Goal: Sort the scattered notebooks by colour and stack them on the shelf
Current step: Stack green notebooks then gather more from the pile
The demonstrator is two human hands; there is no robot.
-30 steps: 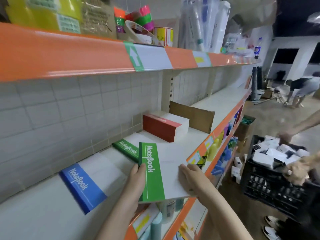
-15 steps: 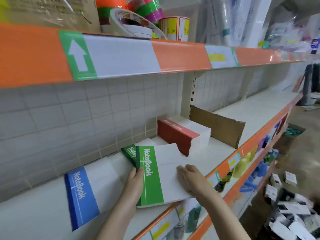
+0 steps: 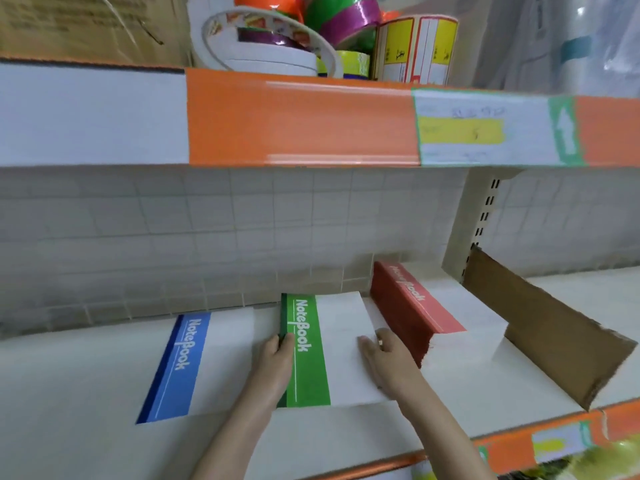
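Head view shows your left hand (image 3: 277, 358) gripping the spine edge of the green notebook (image 3: 325, 351), fingers curled over it. Your right hand (image 3: 384, 362) lies flat, fingers straight, on its white cover. It sits on the shelf (image 3: 86, 410) between the blue notebook (image 3: 204, 362) and the red stack (image 3: 426, 317).

"NoteBook" stands in white letters on the green stripe of the green notebook (image 3: 306, 355), on the blue stripe of the blue notebook (image 3: 185, 362) and, blurred but legible, on the top of the red notebook stack (image 3: 415, 306). The price label (image 3: 485, 128) on the upper shelf edge bears a white upward arrow on green; its writing is too blurred to read, as is the print on the yellow label roll (image 3: 415, 50)
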